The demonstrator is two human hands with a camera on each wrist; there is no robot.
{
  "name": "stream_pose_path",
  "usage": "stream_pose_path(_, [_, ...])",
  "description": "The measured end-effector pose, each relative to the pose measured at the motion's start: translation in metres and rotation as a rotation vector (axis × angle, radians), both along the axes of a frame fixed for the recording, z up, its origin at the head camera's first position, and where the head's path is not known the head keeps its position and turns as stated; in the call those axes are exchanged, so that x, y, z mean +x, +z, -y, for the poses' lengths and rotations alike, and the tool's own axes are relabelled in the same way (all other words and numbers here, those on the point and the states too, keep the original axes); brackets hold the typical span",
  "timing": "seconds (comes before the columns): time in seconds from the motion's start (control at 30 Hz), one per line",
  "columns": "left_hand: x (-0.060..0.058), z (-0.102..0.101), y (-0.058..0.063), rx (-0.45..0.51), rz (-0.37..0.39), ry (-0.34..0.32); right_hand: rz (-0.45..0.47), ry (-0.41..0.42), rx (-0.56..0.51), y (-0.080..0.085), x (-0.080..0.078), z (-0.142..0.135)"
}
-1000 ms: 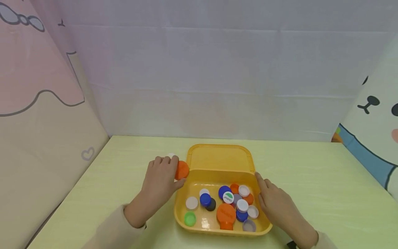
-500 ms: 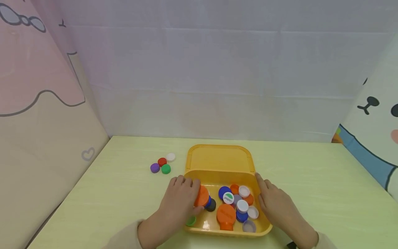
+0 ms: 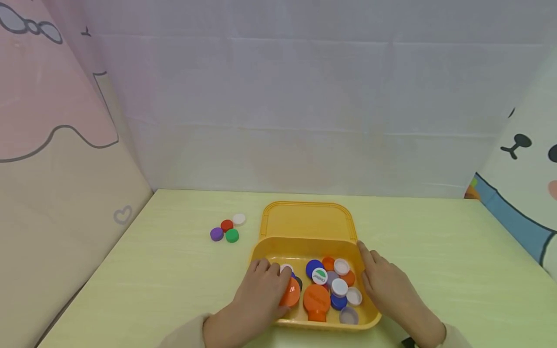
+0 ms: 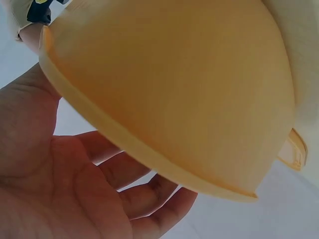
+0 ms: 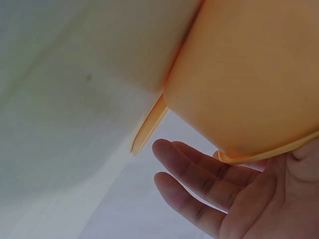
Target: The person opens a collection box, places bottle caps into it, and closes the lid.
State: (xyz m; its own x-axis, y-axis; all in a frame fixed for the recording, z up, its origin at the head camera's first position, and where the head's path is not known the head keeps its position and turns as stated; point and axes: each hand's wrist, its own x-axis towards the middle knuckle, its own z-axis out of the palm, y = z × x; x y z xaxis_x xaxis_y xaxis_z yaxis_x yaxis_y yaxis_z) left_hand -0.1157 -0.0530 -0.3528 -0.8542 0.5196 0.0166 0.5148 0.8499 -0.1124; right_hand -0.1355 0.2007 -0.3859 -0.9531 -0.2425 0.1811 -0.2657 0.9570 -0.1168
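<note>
My left hand (image 3: 261,297) reaches over the left rim of a yellow plastic box (image 3: 300,246) and holds a round orange cap (image 3: 293,296) between thumb and fingers, low inside it. Blue, black and white caps lie partly hidden behind that hand. Along the box's right rim rests my right hand (image 3: 389,285), its index finger stretched toward the back corner. In the right wrist view several of its fingers (image 5: 194,174) extend loosely outside the box wall (image 5: 249,74). The left wrist view shows the left palm (image 4: 55,184) below the rim, the cap hidden by the wall.
The box's lid (image 3: 308,220) lies folded back behind it. Inside, a larger orange cap (image 3: 316,299) and several blue, white and grey caps fill the right half. On the table, left of the lid, sit purple (image 3: 216,234), red (image 3: 227,225), green (image 3: 232,236) and white (image 3: 239,220) caps.
My left hand has carried the orange cap from beside the lid rightward and toward me into the box's left part, uncovering the caps on the table. The right hand stays put.
</note>
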Motion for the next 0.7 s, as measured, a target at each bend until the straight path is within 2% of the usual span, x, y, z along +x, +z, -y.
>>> stream_pose_path(0.17, [-0.0008,-0.0008,-0.0013,0.007,-0.003,-0.005,0.003,-0.001,0.004,0.0002,-0.0002,0.0001])
stream_pose_path(0.37, [-0.0035,-0.0008,-0.0046,0.028,0.041,-0.014,0.023,-0.007,0.007,0.0012,0.0000,0.0005])
stream_pose_path(0.7, [-0.0079,-0.0005,-0.0091,0.018,0.059,-0.037,0.041,-0.012,0.000,0.0014,-0.0014,0.0001])
